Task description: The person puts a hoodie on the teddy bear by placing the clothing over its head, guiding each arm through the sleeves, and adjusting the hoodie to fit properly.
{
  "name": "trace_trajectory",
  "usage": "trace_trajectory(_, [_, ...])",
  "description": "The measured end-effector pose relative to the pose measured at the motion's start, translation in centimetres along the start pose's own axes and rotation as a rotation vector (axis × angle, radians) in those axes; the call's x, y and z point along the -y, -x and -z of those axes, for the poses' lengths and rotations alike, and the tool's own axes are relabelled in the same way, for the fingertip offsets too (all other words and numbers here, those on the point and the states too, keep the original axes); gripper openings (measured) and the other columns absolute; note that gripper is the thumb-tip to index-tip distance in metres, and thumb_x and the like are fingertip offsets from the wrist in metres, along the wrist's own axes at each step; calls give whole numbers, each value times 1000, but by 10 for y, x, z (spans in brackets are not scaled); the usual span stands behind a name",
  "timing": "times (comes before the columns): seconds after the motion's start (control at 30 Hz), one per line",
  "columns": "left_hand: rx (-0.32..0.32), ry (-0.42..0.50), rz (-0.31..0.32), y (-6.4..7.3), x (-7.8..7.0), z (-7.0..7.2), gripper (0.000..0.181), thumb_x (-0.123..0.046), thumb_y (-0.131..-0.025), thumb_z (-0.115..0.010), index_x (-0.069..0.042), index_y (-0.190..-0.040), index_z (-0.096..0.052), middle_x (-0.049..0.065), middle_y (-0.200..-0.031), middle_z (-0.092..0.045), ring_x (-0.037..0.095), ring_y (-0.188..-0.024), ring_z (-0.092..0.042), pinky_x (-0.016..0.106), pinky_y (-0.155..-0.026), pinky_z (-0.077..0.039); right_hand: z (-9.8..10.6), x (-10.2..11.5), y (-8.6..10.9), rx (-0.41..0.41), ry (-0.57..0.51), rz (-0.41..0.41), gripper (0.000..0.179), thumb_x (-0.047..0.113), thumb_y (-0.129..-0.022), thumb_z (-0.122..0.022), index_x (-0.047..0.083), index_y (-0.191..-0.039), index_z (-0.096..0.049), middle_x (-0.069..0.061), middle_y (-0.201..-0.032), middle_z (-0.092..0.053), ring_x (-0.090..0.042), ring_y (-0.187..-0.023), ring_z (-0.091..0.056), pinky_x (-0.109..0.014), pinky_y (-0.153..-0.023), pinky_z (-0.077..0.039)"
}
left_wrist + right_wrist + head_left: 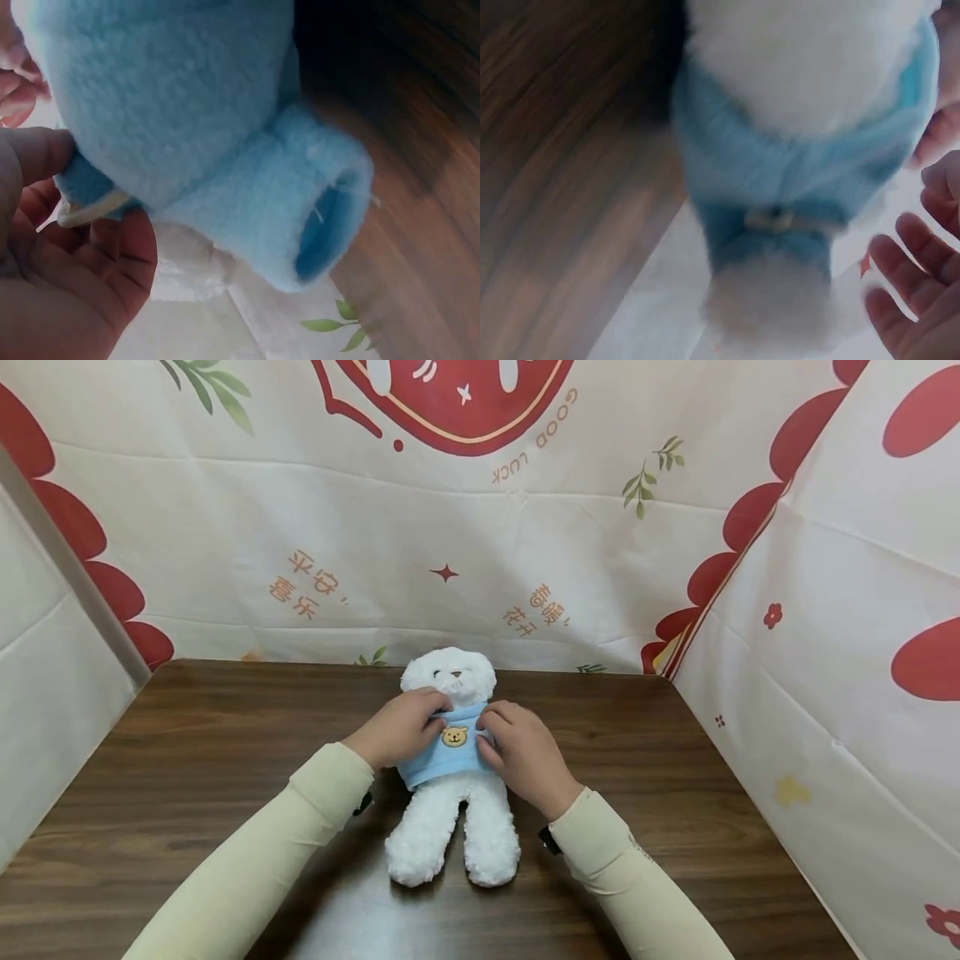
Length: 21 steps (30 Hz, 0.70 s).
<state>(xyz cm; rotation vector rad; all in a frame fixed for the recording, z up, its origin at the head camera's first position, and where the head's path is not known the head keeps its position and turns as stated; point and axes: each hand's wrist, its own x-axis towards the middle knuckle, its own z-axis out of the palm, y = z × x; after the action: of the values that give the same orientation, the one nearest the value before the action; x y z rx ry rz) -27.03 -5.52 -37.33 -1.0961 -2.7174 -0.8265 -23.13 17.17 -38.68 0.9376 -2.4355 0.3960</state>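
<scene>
A white plush bear (491,835) lies on its back on the table, its head toward the far edge. It has on a light blue shirt (435,768) with a small yellow bear-face patch (453,737). My left hand (397,727) pinches the shirt near the collar; in the left wrist view, a pale strip shows along the pinched edge. An empty sleeve (262,217) sticks out there, its opening showing no arm inside. Beside the shirt's other side is my right hand (525,756), its fingers (900,262) relaxed and apart from the cloth in the right wrist view.
The dark wooden table (225,727) carries the bear near its far edge. Behind it hangs a pale printed cloth (390,543) with red shapes and lettering, and similar cloth stands along both sides.
</scene>
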Motion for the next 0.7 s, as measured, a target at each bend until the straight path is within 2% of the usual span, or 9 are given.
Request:
trace_trajectory(0.1, [-11, 30, -20, -1, 2, 2, 14, -8, -98, -62, -4, -110, -67, 6, -104, -63, 20, -93, -60, 37, -84, -50, -6, 5, -3, 63, -26, -15, 27, 17, -90, -76, 7, -111, -63, -8, -111, -59, -24, -101, -57, -38, -84, -50])
trace_trajectory(0.23, [-17, 29, -16, -3, 7, 3, 13, -7, -97, -63, -4, -109, -68, 7, -104, -65, 20, -93, -61, 38, -84, -50, -16, 5, -3, 159, -10, -77, 42, 23, -90, -76, 8, -125, -58, -8, -118, -54, -25, -106, -51, -36, -83, -50])
trace_trajectory(0.4, [-32, -20, -1, -3, 8, 3, 14, -10, -97, -64, -6, -110, -68, 6, -104, -63, 20, -93, -60, 37, -83, -50, -22, 3, -1, 181, 29, -89, 45, 27, -92, -74, 11, -130, -56, -10, -122, -49, -27, -107, -46, -37, -75, -52])
trace_trajectory(0.47, [-36, -37, 6, 3, 4, 4, 17, -14, -97, -64, -5, -112, -67, 7, -105, -61, 22, -93, -58, 38, -82, -49, -23, 2, 2, 176, 32, -87, 45, 26, -92, -74, 11, -130, -56, -11, -122, -49, -28, -107, -46, -38, -75, -51])
trace_trajectory(0.57, [-42, -61, 38, 19, 1, 9, 22, -19, -96, -67, -5, -113, -65, 8, -105, -57, 23, -90, -54, 39, -79, -47, -23, 1, 7, 173, 40, -86, 44, 27, -93, -72, 12, -131, -57, -10, -124, -50, -28, -108, -46, -39, -79, -51])
trace_trajectory(0.63, [-19, -55, 76, 31, 0, 13, 24, -21, -94, -69, -5, -112, -64, 9, -104, -55, 23, -89, -52, 40, -78, -47, -23, 1, 9, 169, 55, -80, 43, 27, -94, -71, 12, -133, -57, -10, -124, -51, -29, -109, -47, -40, -80, -51])
trace_trajectory(0.7, [34, -45, 103, 42, 2, 14, 27, -21, -95, -69, -5, -115, -62, 9, -106, -55, 22, -89, -53, 40, -78, -48, -21, 2, 10, 166, 105, -63, 43, 29, -95, -69, 13, -133, -58, -10, -125, -52, -29, -111, -50, -40, -79, -51])
